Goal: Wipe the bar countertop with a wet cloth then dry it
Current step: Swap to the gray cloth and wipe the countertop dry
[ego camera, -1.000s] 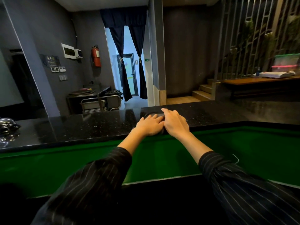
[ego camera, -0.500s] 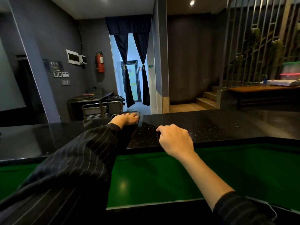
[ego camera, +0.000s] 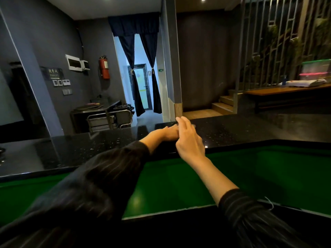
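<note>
The long black speckled stone bar countertop is seen running from the left edge of the view to the right, where it widens at a corner; below its near edge a glossy green panel drops away, so the surface has to be reached across with both arms stretched forward. The left arm, in a dark pinstriped sleeve, is laid across the near edge and angled to the right, which is judged to bring the left hand out to the far edge of the countertop, about midway along its length. That hand is pressed palm down and flat, fingers extended, on what appears to be a dark cloth; only a small dim sliver is visible past the fingertips near the far edge, and its colour nearly matches the stone, so its outline and wetness cannot be told. A flat palm is judged to suit wiping, since pressure is spread over the cloth. The right hand is held just above the surface, directly in front of the left one, loosely open with fingers spread and slightly curled, and nothing is gripped in it; whether it touches the left hand cannot be told. It is judged to be poised either to join the cloth or to steady it
</note>
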